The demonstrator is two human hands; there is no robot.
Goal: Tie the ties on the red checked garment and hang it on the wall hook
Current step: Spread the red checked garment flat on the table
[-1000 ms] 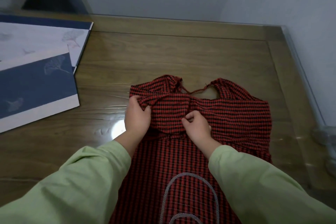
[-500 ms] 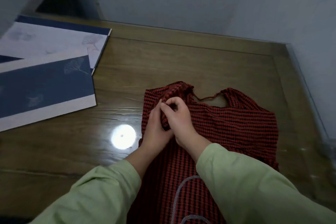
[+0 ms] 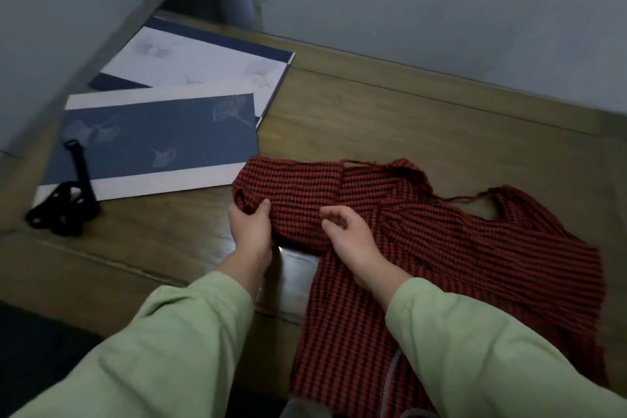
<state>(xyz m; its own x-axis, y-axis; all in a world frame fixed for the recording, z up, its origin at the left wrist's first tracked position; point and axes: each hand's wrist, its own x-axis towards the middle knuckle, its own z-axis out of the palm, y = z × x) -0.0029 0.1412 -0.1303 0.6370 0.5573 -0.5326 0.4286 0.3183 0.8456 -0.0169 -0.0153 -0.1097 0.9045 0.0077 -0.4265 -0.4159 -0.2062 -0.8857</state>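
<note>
Single head-worn view, angled forward and down, close over the tabletop [image 3: 424, 132].

Far left on the table [image 3: 407, 119]: two overlapping blue-and-white mats [image 3: 152, 142] (leaf prints). Across the nearer mat's left end and onto the wood, a black strap [image 3: 64, 204]. Behind, a grey wall [image 3: 441, 10].

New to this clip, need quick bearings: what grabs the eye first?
The red checked garment lies across the wooden table, right of centre. The left hand grips its bunched left end; the right hand is loosely curled over it. Blue mats and a black strap lie at left.
</note>
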